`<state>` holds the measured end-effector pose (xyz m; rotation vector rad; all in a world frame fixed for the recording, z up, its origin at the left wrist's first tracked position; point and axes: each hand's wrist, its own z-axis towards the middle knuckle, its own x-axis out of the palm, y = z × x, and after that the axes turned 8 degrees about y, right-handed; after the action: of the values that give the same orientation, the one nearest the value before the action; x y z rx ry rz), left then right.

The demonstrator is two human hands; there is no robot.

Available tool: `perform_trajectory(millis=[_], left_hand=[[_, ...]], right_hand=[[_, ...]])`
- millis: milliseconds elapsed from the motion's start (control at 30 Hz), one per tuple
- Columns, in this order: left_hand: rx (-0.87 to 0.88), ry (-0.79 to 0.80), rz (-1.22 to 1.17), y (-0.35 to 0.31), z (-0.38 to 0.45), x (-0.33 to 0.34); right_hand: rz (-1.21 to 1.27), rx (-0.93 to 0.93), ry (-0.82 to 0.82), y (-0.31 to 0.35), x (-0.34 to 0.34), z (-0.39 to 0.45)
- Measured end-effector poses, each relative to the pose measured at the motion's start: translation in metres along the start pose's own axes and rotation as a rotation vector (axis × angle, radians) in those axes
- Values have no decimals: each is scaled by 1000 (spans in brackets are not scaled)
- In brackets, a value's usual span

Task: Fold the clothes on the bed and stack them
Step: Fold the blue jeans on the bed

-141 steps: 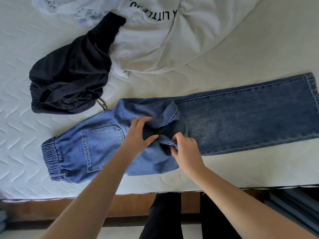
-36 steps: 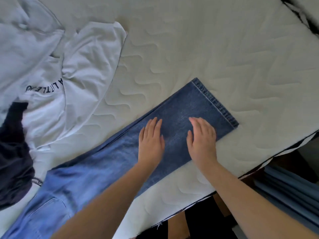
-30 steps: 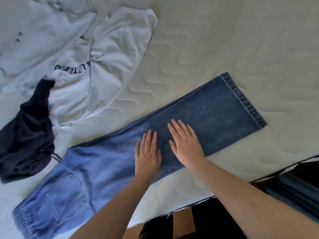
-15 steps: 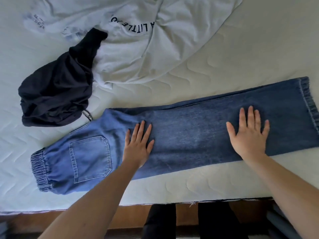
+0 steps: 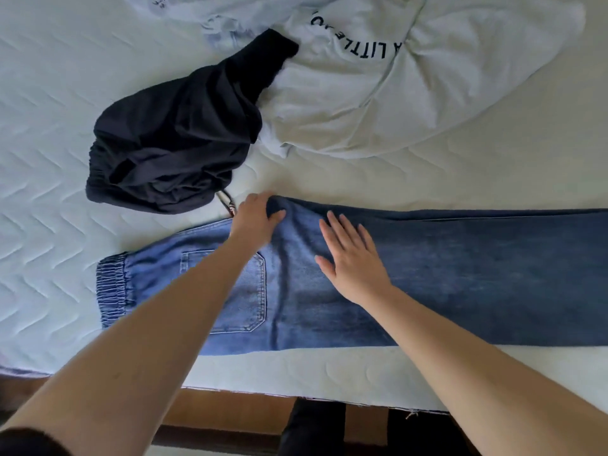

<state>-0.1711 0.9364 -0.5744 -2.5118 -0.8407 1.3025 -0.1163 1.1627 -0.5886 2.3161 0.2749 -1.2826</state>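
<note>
Blue jeans (image 5: 460,278) lie folded lengthwise along the near edge of the bed, elastic waistband at the left, legs running off the right edge of view. My left hand (image 5: 255,218) grips the crotch point at the far edge of the jeans, thumb on top and fingers curled behind the cloth. My right hand (image 5: 352,258) lies flat on the denim just to the right, fingers straight. A crumpled black garment (image 5: 171,143) lies behind the jeans at the left. A white T-shirt (image 5: 394,93) with black lettering is heaped behind it.
The white quilted mattress (image 5: 49,159) shows bare at the left and behind the jeans at the right. Its near edge (image 5: 329,386) runs below the jeans, with a wooden bed frame and my dark-clad legs beneath. A drawstring tip (image 5: 228,204) pokes from the black garment.
My left hand has moved from flat on the seat of the jeans up to the crotch point and taken hold of it. My right hand slid left from the leg to beside it.
</note>
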Motion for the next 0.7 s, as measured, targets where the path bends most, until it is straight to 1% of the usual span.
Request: perform_trajectory(millis=[100,200,267,367,400,433,467,533,633,700], left_hand=[[15,132,-72,-4,15,-16],[67,207,-86,-12,22,-25],[112,216,-82,-18,21,-27],[175,176,-130,-17,10,-24],[195,167,-166,-16,4,-23],[210,157,-186,-14,-1,-22],[222,146,-181,-12,-6,-21],[265,117,-162,-8,-19,-17],[347,58,-107,1,-43,-6],[434,-6,-33,8,-60,4]], right_hand=[[-41,47,87,-5,10,9],[-38,34,106,-7,12,13],[-9,17,35,-5,8,12],[26,-2,-209,-2,4,0],[34,8,-265,-2,6,-5],[45,30,-276,-3,7,-9],[55,56,-259,-3,8,-13],[63,90,-171,-6,11,-17],[31,41,-27,-12,13,-21],[19,1,22,-18,13,-24]])
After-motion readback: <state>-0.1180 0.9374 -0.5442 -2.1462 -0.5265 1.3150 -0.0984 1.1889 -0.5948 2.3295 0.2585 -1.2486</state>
